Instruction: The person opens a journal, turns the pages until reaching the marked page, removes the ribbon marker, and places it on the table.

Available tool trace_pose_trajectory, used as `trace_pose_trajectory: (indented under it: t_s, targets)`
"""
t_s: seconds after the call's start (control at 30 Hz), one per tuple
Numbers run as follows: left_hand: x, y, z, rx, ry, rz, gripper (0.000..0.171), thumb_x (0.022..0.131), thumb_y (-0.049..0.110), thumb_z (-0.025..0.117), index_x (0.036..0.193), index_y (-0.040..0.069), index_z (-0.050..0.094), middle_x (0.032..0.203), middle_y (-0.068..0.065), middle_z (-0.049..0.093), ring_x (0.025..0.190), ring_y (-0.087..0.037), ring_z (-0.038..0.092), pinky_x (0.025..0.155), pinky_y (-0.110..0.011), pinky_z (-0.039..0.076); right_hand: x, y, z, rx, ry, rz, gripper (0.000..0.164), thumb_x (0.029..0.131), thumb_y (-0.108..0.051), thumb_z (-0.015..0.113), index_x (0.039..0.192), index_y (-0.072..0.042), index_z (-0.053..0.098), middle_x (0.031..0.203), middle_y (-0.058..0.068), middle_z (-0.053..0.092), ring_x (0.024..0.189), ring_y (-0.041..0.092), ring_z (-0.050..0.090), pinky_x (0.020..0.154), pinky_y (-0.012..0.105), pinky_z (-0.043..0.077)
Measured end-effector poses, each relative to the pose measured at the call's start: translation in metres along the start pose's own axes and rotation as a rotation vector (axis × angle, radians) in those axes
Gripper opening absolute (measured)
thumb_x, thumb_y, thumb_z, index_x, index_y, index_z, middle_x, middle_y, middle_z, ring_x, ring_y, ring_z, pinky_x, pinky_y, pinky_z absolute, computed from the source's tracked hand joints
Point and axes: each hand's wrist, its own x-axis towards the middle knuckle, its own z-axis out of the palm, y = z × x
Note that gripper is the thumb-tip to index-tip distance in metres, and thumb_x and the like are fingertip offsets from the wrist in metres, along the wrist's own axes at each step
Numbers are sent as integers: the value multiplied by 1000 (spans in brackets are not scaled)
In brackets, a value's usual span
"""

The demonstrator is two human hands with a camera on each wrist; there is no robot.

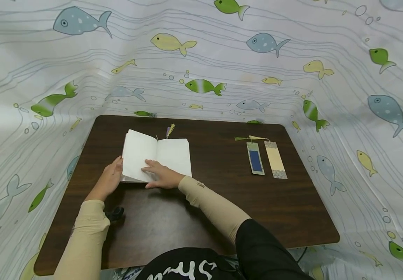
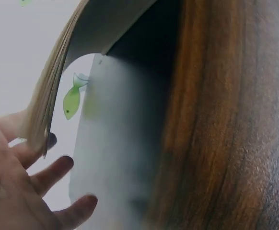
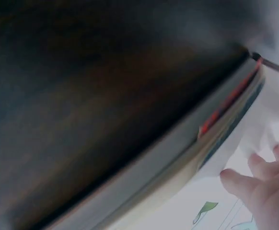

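An open book [image 1: 140, 149] with blank white pages lies on the dark wooden table. At its left edge my left hand [image 1: 109, 177] holds the raised side. In the left wrist view the page stack [image 2: 58, 72] passes between the thumb and the fingers. My right hand [image 1: 163, 175] rests on the lower part of the pages near the fold, fingers spread. Tassels [image 1: 170, 130] stick out beyond the book's top edge. The right wrist view shows a red strip [image 3: 230, 103] between the leaves, with the right fingertips [image 3: 233, 178] over the page.
Two tasselled bookmarks lie at the table's right: one with a blue panel [image 1: 255, 160], one cream [image 1: 275, 159]. The wooden table [image 1: 219, 202] reaches the fish-patterned curtain [image 1: 222, 66] at the back. A small black device [image 1: 115, 214] sits by the left wrist.
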Motion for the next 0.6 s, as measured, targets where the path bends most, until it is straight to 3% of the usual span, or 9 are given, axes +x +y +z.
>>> trace_pose_trajectory:
  t_s: [0.07, 0.13, 0.27, 0.37, 0.6]
  targets:
    - [0, 0, -1, -51, 9, -6, 63, 106, 38, 18, 152, -5, 14, 156, -31, 13, 140, -54, 12, 109, -69, 12, 1, -3, 3, -62, -8, 16, 69, 92, -44, 62, 151, -20, 35, 163, 4, 10, 150, 14, 6, 117, 45, 23]
    - [1, 0, -2, -42, 2, -10, 66, 106, 39, 28, 153, -2, 8, 156, -31, 12, 140, -53, 14, 109, -68, 15, 1, -5, 4, -96, -13, 32, 65, 94, -45, 58, 151, -23, 34, 163, 1, 10, 149, 13, 6, 115, 50, 26]
    - [3, -2, 1, 105, -55, -12, 72, 101, 39, 49, 154, 2, 16, 154, -34, 13, 137, -58, 17, 105, -72, 19, 0, -2, 5, -163, -20, 21, 60, 98, -41, 52, 152, -25, 30, 163, -1, 10, 149, 12, 8, 115, 46, 29]
    - [4, -6, 5, 197, -70, -5, 67, 99, 35, 54, 150, 0, 29, 152, -36, 15, 135, -60, 18, 103, -74, 20, -4, 5, 3, -199, -20, 44, 63, 99, -35, 54, 154, -21, 28, 163, 1, 12, 149, 16, 11, 116, 43, 28]
    - [2, -10, 8, 190, -80, -26, 67, 98, 37, 55, 150, 2, 29, 153, -35, 15, 136, -59, 14, 103, -75, 18, -32, 54, -5, -336, -46, 256, 84, 90, -46, 64, 154, -10, 23, 162, 11, 12, 149, 25, 14, 117, 43, 25]
